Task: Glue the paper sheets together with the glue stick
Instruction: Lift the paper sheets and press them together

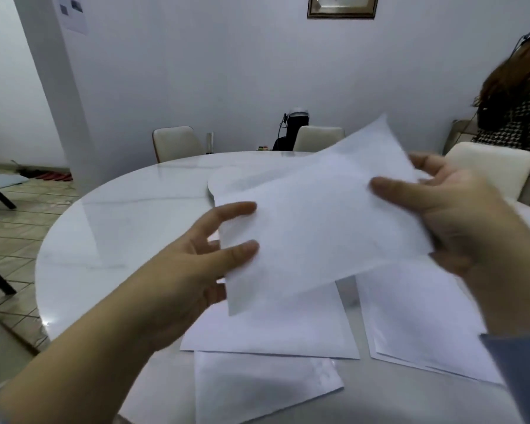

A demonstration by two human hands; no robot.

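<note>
I hold a white paper sheet [315, 221] up above the table, tilted with its far right corner highest. My left hand [196, 264] pinches its left edge between thumb and fingers. My right hand [453, 215] grips its right edge, thumb on top. Under it more white sheets lie flat on the table: one in the middle [276, 325], one nearer me [257, 390], and a small stack to the right [423, 325]. No glue stick shows anywhere in the view.
The round white marble table [120, 228] has a raised turntable [227, 182] at its centre. White chairs [175, 143] stand around it. A person [514, 108] stands at the far right. A black bag [294, 130] sits by the back wall.
</note>
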